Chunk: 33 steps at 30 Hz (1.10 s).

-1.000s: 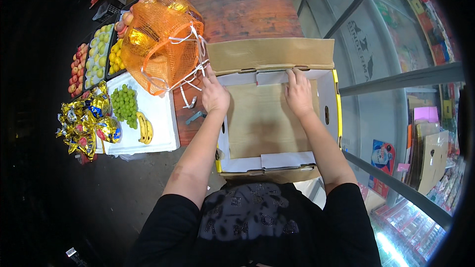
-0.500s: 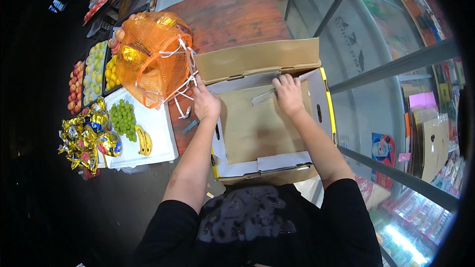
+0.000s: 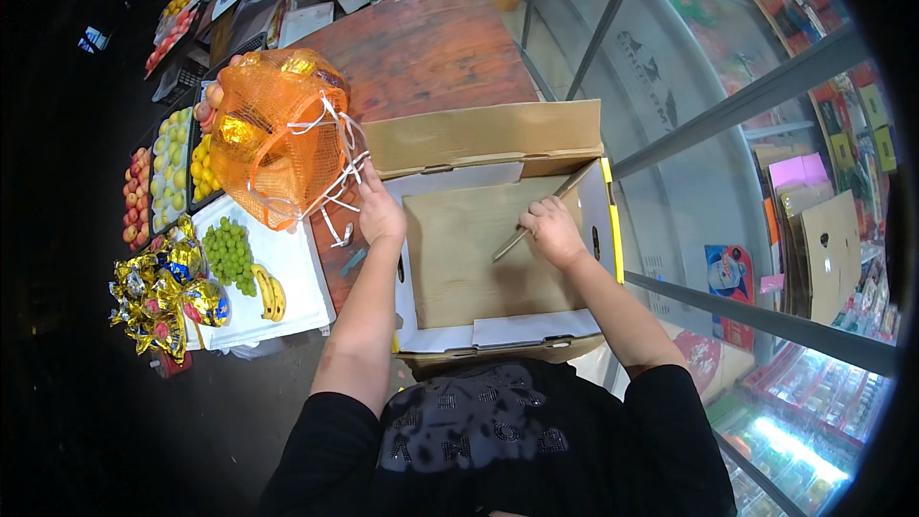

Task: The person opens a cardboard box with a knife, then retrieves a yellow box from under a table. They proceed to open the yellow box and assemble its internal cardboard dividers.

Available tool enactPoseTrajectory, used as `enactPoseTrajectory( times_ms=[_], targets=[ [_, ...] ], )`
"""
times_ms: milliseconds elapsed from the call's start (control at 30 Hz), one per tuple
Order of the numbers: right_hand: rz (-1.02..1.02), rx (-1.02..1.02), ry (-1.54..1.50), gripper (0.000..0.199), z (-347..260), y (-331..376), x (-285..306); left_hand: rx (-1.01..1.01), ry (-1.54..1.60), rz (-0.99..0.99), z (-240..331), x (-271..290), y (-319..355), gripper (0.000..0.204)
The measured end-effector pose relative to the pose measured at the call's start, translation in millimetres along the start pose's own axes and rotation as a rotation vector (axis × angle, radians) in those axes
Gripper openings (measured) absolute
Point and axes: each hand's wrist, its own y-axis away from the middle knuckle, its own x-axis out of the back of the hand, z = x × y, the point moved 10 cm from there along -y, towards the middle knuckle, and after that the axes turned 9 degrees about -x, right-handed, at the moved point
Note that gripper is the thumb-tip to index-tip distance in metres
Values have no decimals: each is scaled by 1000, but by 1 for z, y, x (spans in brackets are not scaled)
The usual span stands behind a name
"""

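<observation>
In front of me an open cardboard box [image 3: 522, 333] with white inner walls and a yellow edge has its far flap raised. My right hand [image 3: 552, 230] is closed around a long, thin brown cardboard strip [image 3: 510, 247] inside it. The strip slants from the middle of the box toward the far right corner. My left hand [image 3: 383, 216] lies with fingers stretched out along the far left corner of the box. Just left of those fingers are the white ribbons of an orange mesh bag [image 3: 278, 148], which holds gold-wrapped items.
On a white foam board [image 3: 292, 263] at left are green grapes [image 3: 228, 254], bananas [image 3: 271, 295] and gold foil-wrapped bundles [image 3: 158, 302]. Trays of apples [image 3: 136, 196] and pale fruit [image 3: 170, 168] stand behind. A reddish wooden table [image 3: 431, 48] extends beyond; a glass case [image 3: 670, 134] borders the right.
My right hand has moved nearer to me in the box, and more of the cardboard strip now shows, slanting up off the bottom. My left hand stays at the box's left side.
</observation>
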Motion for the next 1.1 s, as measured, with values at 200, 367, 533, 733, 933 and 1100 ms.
enactPoseTrajectory(
  times_ms=[200, 367, 533, 733, 933, 1100],
  targets=[
    [-45, 79, -24, 4, -2, 16, 3, -5, 6, -3, -3, 2, 0, 77],
    [-7, 5, -19, 26, 11, -1, 16, -47, 68, 96, 6, 12, 3, 76],
    [312, -384, -1, 45, 80, 10, 90, -518, 184, 444, 44, 49, 48, 57],
    [-23, -1028, -463, 48, 169, 130, 7, -668, 392, -116, 138, -33, 82, 41],
    [5, -1086, -436, 54, 147, 133, 23, -110, 1148, -744, 168, -204, 102, 48],
    [-31, -1073, -505, 55, 157, 130, 21, 173, 1295, -1075, 223, -241, 165, 53]
  ],
)
